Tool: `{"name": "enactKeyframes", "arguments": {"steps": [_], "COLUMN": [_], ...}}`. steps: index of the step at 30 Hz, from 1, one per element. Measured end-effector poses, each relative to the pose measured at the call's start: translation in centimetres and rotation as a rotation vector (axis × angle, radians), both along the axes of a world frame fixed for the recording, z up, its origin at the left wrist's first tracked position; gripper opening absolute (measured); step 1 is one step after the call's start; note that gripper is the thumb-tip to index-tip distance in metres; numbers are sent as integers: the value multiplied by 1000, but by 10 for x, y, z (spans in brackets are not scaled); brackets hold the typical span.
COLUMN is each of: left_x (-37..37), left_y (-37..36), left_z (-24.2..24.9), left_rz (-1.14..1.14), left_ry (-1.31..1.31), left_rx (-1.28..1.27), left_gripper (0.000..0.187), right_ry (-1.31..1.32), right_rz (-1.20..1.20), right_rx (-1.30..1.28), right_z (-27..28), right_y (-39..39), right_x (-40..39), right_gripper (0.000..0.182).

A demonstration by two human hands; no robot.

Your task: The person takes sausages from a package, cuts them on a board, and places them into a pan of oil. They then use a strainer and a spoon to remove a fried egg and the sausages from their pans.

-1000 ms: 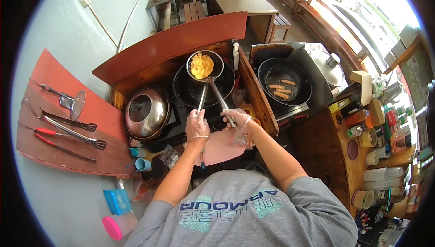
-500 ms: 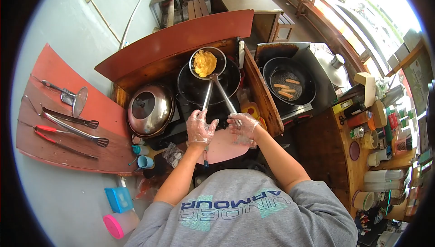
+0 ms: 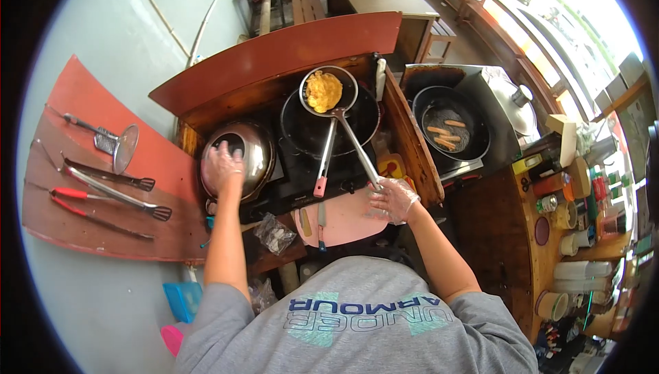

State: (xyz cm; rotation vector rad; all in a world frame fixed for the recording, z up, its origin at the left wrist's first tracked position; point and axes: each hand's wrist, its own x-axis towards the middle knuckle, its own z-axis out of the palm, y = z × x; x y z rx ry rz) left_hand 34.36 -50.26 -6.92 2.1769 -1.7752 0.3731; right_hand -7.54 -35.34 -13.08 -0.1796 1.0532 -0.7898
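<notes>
My left hand (image 3: pixel 225 168), in a clear plastic glove, is over the domed metal lid (image 3: pixel 255 158), its fingers spread near the dark knob. My gloved right hand (image 3: pixel 393 199) is closed round the end of a long metal utensil handle (image 3: pixel 360 147). That utensil and a strainer (image 3: pixel 330 72) meet over a black wok (image 3: pixel 295 123). Fried egg (image 3: pixel 323 92) lies in the strainer. The strainer's pink-ended handle (image 3: pixel 322 182) points toward me, with no hand on it. Below it, a knife (image 3: pixel 321 223) lies on a pink cutting board (image 3: pixel 350 219).
To the right, a second pan (image 3: pixel 477 127) holds several sausage-like pieces (image 3: pixel 446 139) in oil. Tongs (image 3: pixel 117 192) and other utensils lie on the red board (image 3: pixel 158 226) at left. A wooden partition (image 3: pixel 415 144) separates the two stoves. A plastic bag (image 3: pixel 274 234) lies near the cutting board.
My left hand has let go of the strainer's handle and moved left to the lid. My right hand still grips its utensil. The view has shifted slightly.
</notes>
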Motion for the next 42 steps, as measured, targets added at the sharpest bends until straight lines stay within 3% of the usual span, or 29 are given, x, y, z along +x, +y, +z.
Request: {"name": "enactKeyframes", "arguments": {"steps": [2, 6, 8, 12, 15, 16, 18, 20, 21, 22, 24, 25, 27, 29, 34, 36, 39, 40, 42], "left_x": [30, 56, 63, 50, 43, 58, 56, 70, 58, 57, 48, 42, 31, 25, -63, -102, -215, -260, -315], "left_y": [-27, -68, -82, -83, -74, -81, -76, -85, -75, -74, -64, -58, -51, -55, -19, -17, 5, 14, 11], "left_z": [-10, -22, -32, -5, 13, 5, 18, 17, 32, 35, 49, 57, 73, 89, 158, 176, 207, 214, 207], "left_rz": [-68, -144, -112, -10, 51, -35, -21, -78, -63, -45, -71, -73, -91, -100, -177, -474, -465, -405, -510], "left_ry": [-83, -69, -25, -42, 3, -125, -53, 14, 40, 89, 148, 141, 118, 137, 124, 62, 153, 200, 174], "left_rx": [36, 272, 308, 447, 368, 325, 248, 159, 132, 97, 60, 63, -10, 19, 22, -81, 57, 121, 137], "left_gripper": [52, 29, 26, 23, 22, 20, 17, 17, 17, 16, 14, 14, 12, 12, 17, 22, 24, 24, 24], "right_ry": [-19, -24, -39, -51, 65, 134, 267, 179, -5, 74, 291, 285, 10, 1, -104, -286, -517, -520, -313], "right_rz": [-35, -139, -242, -276, 88, 207, 301, 88, -101, -345, -606, -607, -698, -731, -829, -1050, -988, -968, -920], "right_rx": [2, -56, -102, -118, -138, -132, -22, 145, 198, 232, 254, 259, 121, 176, 357, 300, 371, 374, 316], "right_z": [-11, -21, -15, -10, 14, 9, 9, -43, -76, -101, -127, -140, -162, -173, -213, -245, -263, -264, -261], "right_y": [6, 21, 35, 70, 110, 123, 143, 160, 167, 173, 168, 163, 147, 117, 55, 40, 32, 30, 26], "right_x": [-3, -9, -12, -21, -47, -61, -92, -132, -156, -171, -194, -205, -226, -243, -298, -314, -336, -340, -339], "right_gripper": [48, 44, 37, 35, 37, 36, 34, 27, 26, 31, 35, 35, 31, 28, 25, 25, 17, 17, 8]}}
